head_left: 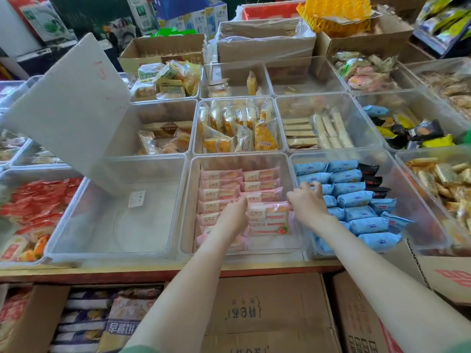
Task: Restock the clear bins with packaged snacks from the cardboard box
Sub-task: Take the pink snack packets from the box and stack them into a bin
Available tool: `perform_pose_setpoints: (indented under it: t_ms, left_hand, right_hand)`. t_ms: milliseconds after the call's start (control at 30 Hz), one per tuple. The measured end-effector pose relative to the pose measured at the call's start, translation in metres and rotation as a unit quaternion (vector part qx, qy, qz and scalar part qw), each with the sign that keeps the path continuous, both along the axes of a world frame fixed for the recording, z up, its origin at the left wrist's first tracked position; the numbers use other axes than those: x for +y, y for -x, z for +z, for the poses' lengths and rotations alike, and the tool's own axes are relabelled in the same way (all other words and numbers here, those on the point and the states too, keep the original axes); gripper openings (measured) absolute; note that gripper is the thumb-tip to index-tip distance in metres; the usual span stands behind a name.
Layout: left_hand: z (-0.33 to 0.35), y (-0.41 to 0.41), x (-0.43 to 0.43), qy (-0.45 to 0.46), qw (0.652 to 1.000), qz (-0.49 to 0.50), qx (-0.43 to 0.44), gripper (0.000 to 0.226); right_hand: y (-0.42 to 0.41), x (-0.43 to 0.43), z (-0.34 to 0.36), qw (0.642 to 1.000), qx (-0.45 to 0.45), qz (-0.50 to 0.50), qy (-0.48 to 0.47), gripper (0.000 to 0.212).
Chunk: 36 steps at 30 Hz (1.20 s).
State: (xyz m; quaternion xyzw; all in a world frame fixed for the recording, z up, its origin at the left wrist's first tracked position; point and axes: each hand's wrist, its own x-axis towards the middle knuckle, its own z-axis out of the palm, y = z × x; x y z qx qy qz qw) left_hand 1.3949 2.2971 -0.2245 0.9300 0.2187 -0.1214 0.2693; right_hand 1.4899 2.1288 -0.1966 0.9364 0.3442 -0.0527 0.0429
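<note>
Both my hands are inside the clear bin (188, 200) at the front middle, which holds two rows of pink packaged snacks (220, 186). My left hand (233, 216) grips the left edge of one pink snack pack (269, 220) lying flat at the near end of the right row. My right hand (307, 200) pinches that pack's right edge, with its fingers up against the bin's right wall. Closed cardboard boxes (270, 312) stand below the table edge under my arms.
An empty clear bin (119, 217) sits to the left with a grey lid (68, 110) leaning over it. A bin of blue packs (356, 197) is to the right. More snack bins fill the table behind. An open box of packs (84, 319) is at lower left.
</note>
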Motion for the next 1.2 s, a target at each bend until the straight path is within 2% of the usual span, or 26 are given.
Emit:
perform_pose_setpoints:
  t_ms: [100,267,400,500,700,833,900,1000,1200]
  left_hand:
    - [-0.005,-0.002,0.002,-0.046,0.998,-0.046,0.013,0.046]
    - [-0.016,0.003,-0.009,-0.048,0.999,-0.015,0.014,0.031]
    - [-0.021,0.002,-0.012,-0.041,0.999,0.028,-0.011,0.020]
    - [-0.020,0.000,-0.008,-0.004,0.997,0.078,-0.013,0.018]
    - [-0.017,0.002,0.000,0.036,0.998,0.051,0.029,0.025]
    - [-0.010,0.010,0.000,0.008,0.999,0.022,0.027,0.042]
    - [-0.006,0.016,-0.003,-0.032,0.999,-0.001,0.012,0.051]
    - [0.005,0.026,-0.009,-0.042,0.996,-0.056,0.047,0.065]
    - [0.036,0.035,-0.025,-0.022,0.999,-0.034,-0.013,0.058]
  right_hand:
    - [0.001,0.007,-0.005,0.997,-0.015,0.029,0.066,0.037]
    - [0.007,0.018,-0.031,0.991,-0.020,0.029,0.128,0.043]
    - [0.003,0.023,-0.039,0.989,-0.038,0.023,0.139,0.041]
    - [0.002,0.027,-0.044,0.991,-0.040,-0.001,0.126,0.041]
    - [0.005,0.027,-0.048,0.992,-0.050,0.004,0.115,0.047]
    - [0.009,0.022,-0.048,0.995,-0.045,0.014,0.091,0.060]
    - [0.013,0.018,-0.046,0.997,-0.035,0.015,0.075,0.058]
    - [0.022,0.011,-0.037,0.999,-0.005,0.015,0.049,0.053]
    - [0.045,-0.006,0.001,0.997,0.048,0.005,-0.054,0.049]
